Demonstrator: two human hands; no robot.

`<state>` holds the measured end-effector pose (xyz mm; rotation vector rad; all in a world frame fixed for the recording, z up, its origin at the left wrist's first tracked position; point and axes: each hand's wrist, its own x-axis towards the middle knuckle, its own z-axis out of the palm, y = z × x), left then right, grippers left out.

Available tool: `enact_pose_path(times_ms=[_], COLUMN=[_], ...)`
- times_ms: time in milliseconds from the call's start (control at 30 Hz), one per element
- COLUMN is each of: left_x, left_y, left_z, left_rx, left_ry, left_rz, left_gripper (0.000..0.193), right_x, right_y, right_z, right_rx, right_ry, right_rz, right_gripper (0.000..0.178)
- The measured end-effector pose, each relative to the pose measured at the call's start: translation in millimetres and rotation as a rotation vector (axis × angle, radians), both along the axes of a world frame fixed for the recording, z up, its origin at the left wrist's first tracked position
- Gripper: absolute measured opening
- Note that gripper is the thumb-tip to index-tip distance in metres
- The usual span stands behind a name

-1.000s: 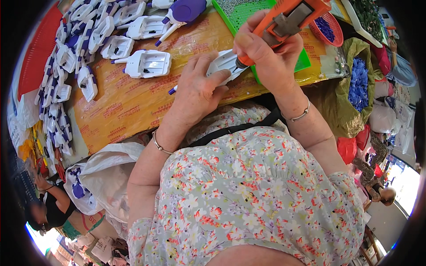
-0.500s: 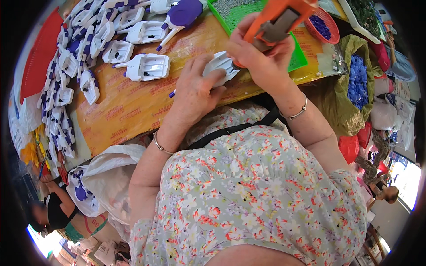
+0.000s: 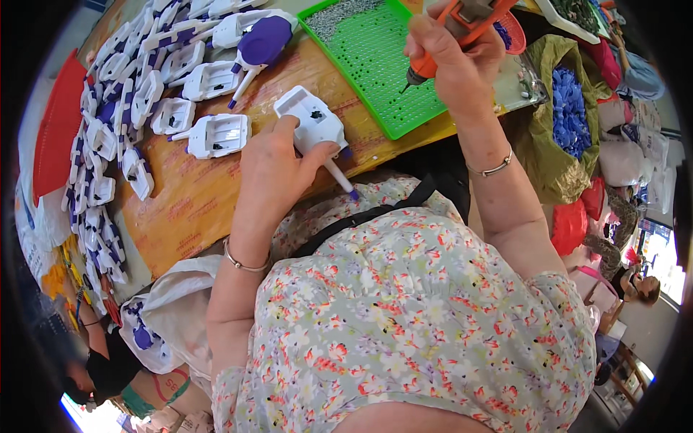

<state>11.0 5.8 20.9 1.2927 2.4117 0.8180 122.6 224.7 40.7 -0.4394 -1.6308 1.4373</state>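
My left hand (image 3: 273, 162) grips a white plastic housing (image 3: 312, 114) between thumb and fingers at the table's near edge. The housing lies open side up with a small black part inside, and its purple-tipped handle points toward me. My right hand (image 3: 465, 68) is wrapped round an orange power screwdriver (image 3: 442, 47), raised over the green perforated tray (image 3: 404, 108). The tool's thin bit points down and left, apart from the housing. Small grey pieces, probably screws, are heaped at the tray's far left.
Similar white housings (image 3: 219, 136) spread and pile across the table's left side. One purple round piece (image 3: 263, 40) tops a housing. A red basket (image 3: 514, 35) stands at the far right, beside an olive sack (image 3: 534, 155) of blue parts. Other people sit at both sides.
The screwdriver has lifted off the housing and moved right, over the tray. My left hand has shifted left with the housing, which is now turned with its handle toward me.
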Motion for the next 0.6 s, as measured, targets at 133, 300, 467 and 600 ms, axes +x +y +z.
enact_pose_path(times_ms=[133, 300, 467, 600], left_x=[1, 3, -2, -5], left_y=[-5, -9, -10, -6], left_z=[-4, 10, -5, -8], left_rx=[-0.067, -0.066, 0.174, 0.156], left_ry=[0.098, 0.157, 0.253, 0.262], left_rz=[0.022, -0.026, -0.181, -0.235], left_gripper=[0.043, 0.034, 0.045, 0.05], right_x=[2, -18, 2, 3], right_y=[0, 23, -4, -5], right_z=[-1, -31, -6, -8], right_rx=[0.047, 0.083, -0.052, -0.046], right_ry=[0.096, 0.466, 0.142, 0.131], right_rz=[0.084, 0.288, 0.103, 0.06], right_gripper=[0.021, 0.021, 0.022, 0.022])
